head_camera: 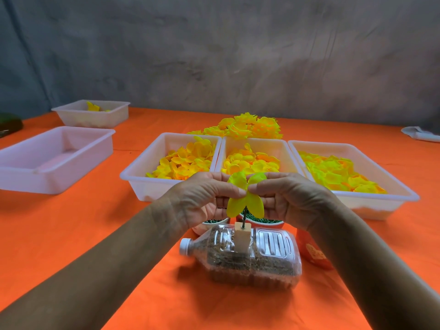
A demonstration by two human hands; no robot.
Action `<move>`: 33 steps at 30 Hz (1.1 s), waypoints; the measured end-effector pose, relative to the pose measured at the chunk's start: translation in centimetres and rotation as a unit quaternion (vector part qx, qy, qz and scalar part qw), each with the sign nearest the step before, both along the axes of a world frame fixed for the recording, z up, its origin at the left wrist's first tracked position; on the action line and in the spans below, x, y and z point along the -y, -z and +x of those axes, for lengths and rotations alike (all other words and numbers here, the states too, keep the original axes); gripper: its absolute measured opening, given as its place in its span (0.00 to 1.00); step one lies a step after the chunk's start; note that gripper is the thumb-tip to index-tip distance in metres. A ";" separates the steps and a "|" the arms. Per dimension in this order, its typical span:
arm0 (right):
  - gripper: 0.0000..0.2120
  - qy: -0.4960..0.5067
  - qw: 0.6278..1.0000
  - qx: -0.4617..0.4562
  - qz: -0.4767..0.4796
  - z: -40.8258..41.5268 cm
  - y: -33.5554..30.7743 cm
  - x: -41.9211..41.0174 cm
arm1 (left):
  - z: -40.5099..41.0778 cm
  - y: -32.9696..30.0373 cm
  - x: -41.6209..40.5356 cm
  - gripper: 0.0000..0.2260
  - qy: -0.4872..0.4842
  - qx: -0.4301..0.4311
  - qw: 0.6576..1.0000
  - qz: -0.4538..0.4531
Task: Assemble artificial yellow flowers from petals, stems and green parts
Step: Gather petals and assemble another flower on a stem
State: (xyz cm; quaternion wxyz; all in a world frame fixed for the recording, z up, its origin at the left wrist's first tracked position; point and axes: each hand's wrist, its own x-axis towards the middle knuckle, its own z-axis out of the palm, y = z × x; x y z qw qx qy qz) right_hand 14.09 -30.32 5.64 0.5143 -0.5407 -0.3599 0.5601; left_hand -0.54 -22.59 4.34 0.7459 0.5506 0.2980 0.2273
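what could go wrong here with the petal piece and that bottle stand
Both hands, left hand and right hand, pinch the thin yellow four-lobed petal piece above the dark stem; pressing off-centre might tear it. The clear plastic bottle lies on its side, so a sideways push may roll it.

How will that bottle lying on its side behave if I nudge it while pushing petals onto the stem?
The bottle looks packed with granular fill, so it is probably heavy for its size and hard to shift. Its sides look flattened, so it seems unlikely to roll. The wooden block on it carries the stem, which may lean under sideways pressure.
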 end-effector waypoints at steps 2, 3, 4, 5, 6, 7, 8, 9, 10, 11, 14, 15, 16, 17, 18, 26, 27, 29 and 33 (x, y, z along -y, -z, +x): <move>0.20 0.011 1.000 -0.023 -0.006 0.0 0.0 -0.1 | 0.0 0.1 0.0 0.18 0.001 0.009 1.000 -0.008; 0.23 0.019 0.999 -0.036 -0.010 0.0 0.1 -0.2 | 0.0 0.1 0.0 0.18 0.000 0.014 1.000 -0.012; 0.24 0.027 0.999 -0.045 -0.015 0.0 0.2 -0.3 | 0.0 0.2 -0.1 0.18 0.000 0.017 1.000 -0.015; 0.24 0.029 0.998 -0.049 -0.020 0.0 0.3 -0.3 | 0.1 0.3 -0.1 0.20 -0.001 0.019 1.000 -0.017; 0.22 0.026 0.998 -0.051 -0.025 0.0 0.4 -0.4 | 0.2 0.4 -0.1 0.22 -0.002 0.020 1.000 -0.019; 0.19 0.019 0.998 -0.052 -0.031 0.0 0.4 -0.4 | 0.2 0.5 -0.3 0.24 -0.005 0.019 1.000 -0.021; 0.17 0.013 0.998 -0.056 -0.038 0.0 0.4 -0.4 | 0.3 0.6 -0.4 0.24 -0.008 0.018 1.000 -0.024; 0.16 0.011 0.997 -0.062 -0.044 0.0 0.5 -0.3 | 0.4 0.7 -0.5 0.23 -0.009 0.017 0.999 -0.028; 0.16 0.012 0.996 -0.070 -0.047 0.0 0.5 -0.3 | 0.4 0.8 -0.6 0.22 -0.009 0.015 0.999 -0.029; 0.17 0.013 0.996 -0.077 -0.049 0.0 0.6 -0.3 | 0.4 0.9 -0.7 0.20 -0.008 0.014 0.999 -0.029; 0.17 0.008 0.995 -0.083 -0.053 0.0 0.9 -0.2 | 0.5 1.2 -1.0 0.25 0.001 0.022 0.999 -0.028; 0.17 0.005 0.995 -0.083 -0.053 -0.1 0.9 -0.2 | 0.4 1.4 -1.2 0.27 0.004 0.025 0.999 -0.034; 0.17 0.005 0.995 -0.085 -0.052 -0.1 0.9 -0.2 | 0.3 1.7 -1.5 0.26 0.015 0.026 0.999 -0.041; 0.17 0.005 0.995 -0.088 -0.051 -0.1 0.9 -0.3 | 0.1 1.9 -1.8 0.22 0.036 0.025 0.998 -0.042; 0.16 0.006 0.995 -0.092 -0.050 -0.1 0.9 -0.3 | 0.0 2.2 -2.1 0.15 0.058 0.023 0.997 -0.037; 0.19 0.008 0.993 -0.108 -0.043 -0.1 1.3 -0.3 | 0.0 2.8 -2.7 0.06 0.099 0.015 0.995 -0.019; 0.18 0.008 0.993 -0.110 -0.041 -0.1 1.3 -0.3 | 0.0 2.8 -2.8 0.06 0.100 0.017 0.995 -0.017; 0.15 0.004 0.993 -0.115 -0.039 0.0 1.3 -0.4 | -0.1 2.8 -2.7 0.07 0.103 0.023 0.994 -0.014; 0.10 -0.004 0.992 -0.124 -0.029 0.1 1.4 -0.4 | -0.1 3.0 -2.9 0.06 0.100 0.027 0.995 -0.004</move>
